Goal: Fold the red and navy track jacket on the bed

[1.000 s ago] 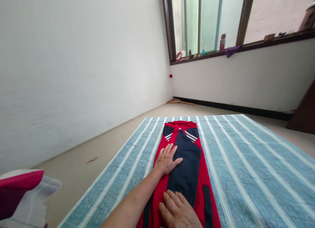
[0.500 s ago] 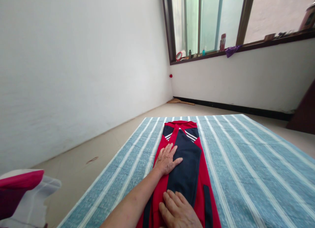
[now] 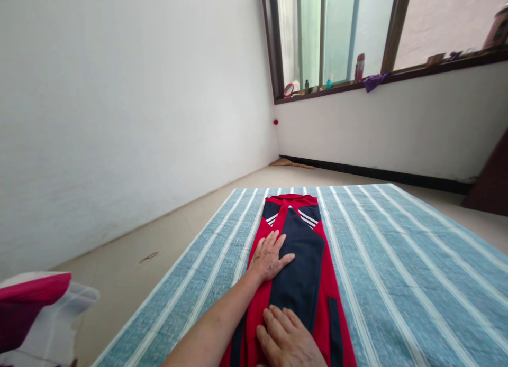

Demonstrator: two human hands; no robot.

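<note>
A red and navy jacket [image 3: 297,261] with white stripes near its collar lies folded into a long narrow strip, collar end away from me. My left hand [image 3: 269,257] rests flat on its upper left part, fingers spread over the red and navy cloth. Closer to me, my right hand [image 3: 289,338] lies palm down on the lower middle of the jacket, fingers slightly bent and holding nothing. The near end of the jacket runs out of view at the bottom edge.
Under the jacket spreads a blue and white striped cloth [image 3: 397,261]. White plastic with pink and purple fabric [image 3: 35,298] shows at lower left. A broom [image 3: 291,163] lies in the far corner; bottles and a purple cloth [image 3: 374,82] sit along the window sill.
</note>
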